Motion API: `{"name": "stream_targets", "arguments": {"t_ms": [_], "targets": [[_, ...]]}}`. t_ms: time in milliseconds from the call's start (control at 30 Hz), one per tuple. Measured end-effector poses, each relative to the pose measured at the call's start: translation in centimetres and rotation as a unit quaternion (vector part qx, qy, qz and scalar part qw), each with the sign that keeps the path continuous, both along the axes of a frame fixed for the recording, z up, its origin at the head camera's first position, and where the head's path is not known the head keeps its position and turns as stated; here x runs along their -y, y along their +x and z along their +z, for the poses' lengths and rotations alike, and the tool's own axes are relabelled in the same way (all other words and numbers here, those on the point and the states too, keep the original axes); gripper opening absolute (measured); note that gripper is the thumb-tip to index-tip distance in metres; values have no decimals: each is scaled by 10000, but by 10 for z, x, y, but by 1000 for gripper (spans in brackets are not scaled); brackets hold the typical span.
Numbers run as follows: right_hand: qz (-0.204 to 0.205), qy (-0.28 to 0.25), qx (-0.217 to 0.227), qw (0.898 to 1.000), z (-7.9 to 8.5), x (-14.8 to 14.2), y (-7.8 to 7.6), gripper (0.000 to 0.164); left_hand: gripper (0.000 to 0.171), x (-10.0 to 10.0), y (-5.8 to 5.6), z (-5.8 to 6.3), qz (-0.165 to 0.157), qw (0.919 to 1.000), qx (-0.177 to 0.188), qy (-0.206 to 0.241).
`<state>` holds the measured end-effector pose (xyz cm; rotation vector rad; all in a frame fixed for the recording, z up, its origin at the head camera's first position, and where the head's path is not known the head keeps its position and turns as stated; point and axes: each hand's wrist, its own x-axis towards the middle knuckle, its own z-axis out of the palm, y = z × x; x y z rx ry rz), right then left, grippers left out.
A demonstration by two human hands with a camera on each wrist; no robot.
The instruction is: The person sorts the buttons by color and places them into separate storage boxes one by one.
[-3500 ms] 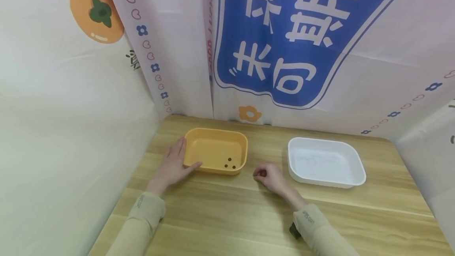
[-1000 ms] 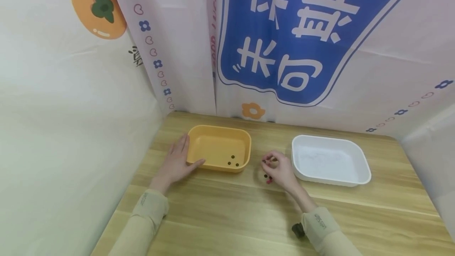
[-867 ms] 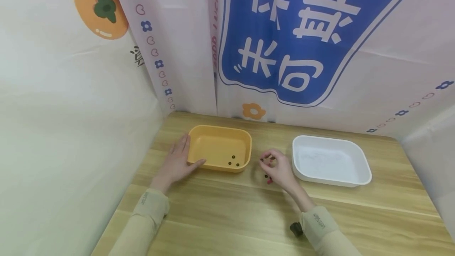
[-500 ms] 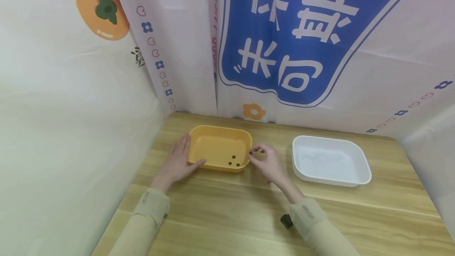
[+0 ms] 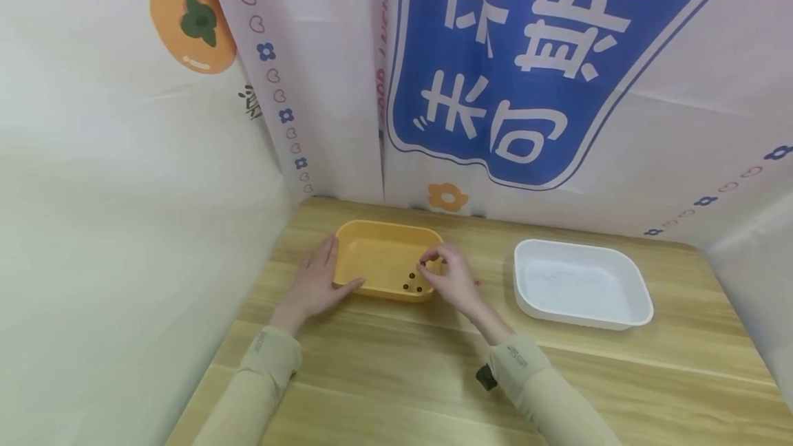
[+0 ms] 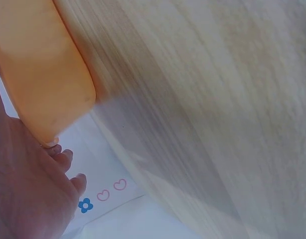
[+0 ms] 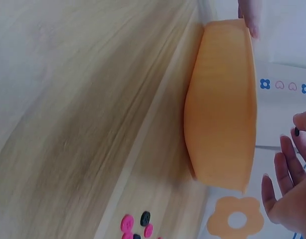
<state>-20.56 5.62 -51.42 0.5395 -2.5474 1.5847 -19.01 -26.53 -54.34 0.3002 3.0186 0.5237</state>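
Wood-grained table (image 5: 372,377) beneath it all, and on it two trays, well apart: the white tray (image 5: 573,316) off to the right, the yellow tray (image 5: 368,263) to the left, right by both hands. Here's the left hand (image 5: 312,285), fingers fairly straight along the yellow tray's left end, thumb over the front rim; no clutch there, more a brace, presumably so it won't skid. And the right hand (image 5: 455,284), up over the right end, thumb and fingertip closed in a fine pinch on one black button (image 7: 296,132), the other fingers loose. So small a disc leaves room for fingertips only, I'd judge. Three dark buttons (image 5: 411,275) sit clustered inside, near the front right corner. Outside, loose pink buttons (image 7: 127,223) and loose black buttons (image 7: 145,218) lie beside the yellow tray, seemingly handy for picking.
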Motion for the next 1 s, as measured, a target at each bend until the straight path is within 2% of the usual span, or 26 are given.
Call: {"name": "stream_targets", "arguments": {"t_ms": [200, 500, 633, 833, 1000], "targets": [[-74, 102, -126, 9998, -7, 11, -5, 7, 120, 2, 1, 2, 6, 10000, -8, -71], [14, -146, -29, 9999, -16, 10, -4, 16, 120, 3, 2, 6, 17, 10000, 46, -69], [-105, -216, 134, 9996, -18, -2, 0, 18, 121, 3, 2, 3, 31, 9998, 63, -180], [-566, -133, 332, 9978, -17, -33, 7, 18, 122, -2, 2, 3, -15, 9998, 131, -123], [-503, 23, 371, 9980, -14, -52, 9, 19, 119, -3, 4, 9, 23, 9999, 151, -50]]}}
